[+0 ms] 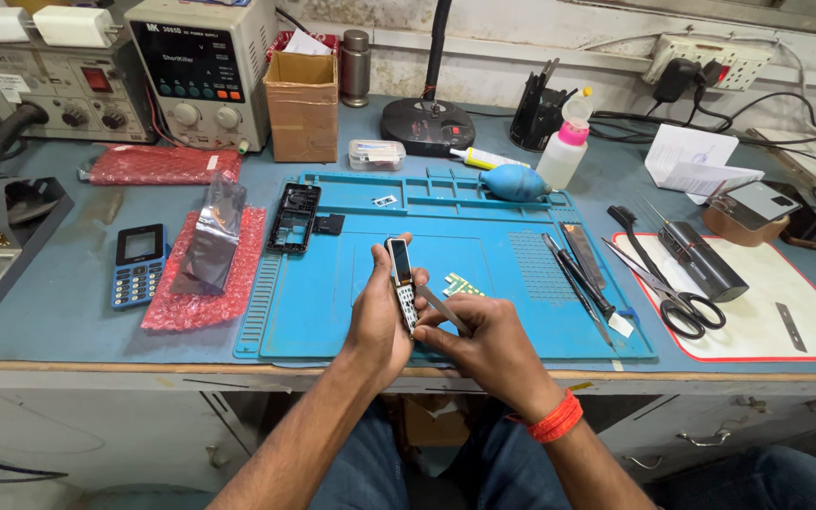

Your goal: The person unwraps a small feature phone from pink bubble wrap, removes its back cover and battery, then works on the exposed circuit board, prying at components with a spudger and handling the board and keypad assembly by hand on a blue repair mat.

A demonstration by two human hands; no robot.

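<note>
Prying underway: our left hand (377, 321) grips a small keypad phone (402, 283) upright on its edge over the blue mat's (332, 312) near edge; our right hand (488, 340) pinches a metal blade (443, 308) against its side seam. We judge the next move needs gentle, steady leverage.

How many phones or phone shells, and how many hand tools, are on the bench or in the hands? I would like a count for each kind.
Phones or shells: 3 (keypad phone in left hand, blue phone, black shell)
Scissors: 1
Tweezers in right hand: 1
Blue air blower: 1
Total: 6
</note>
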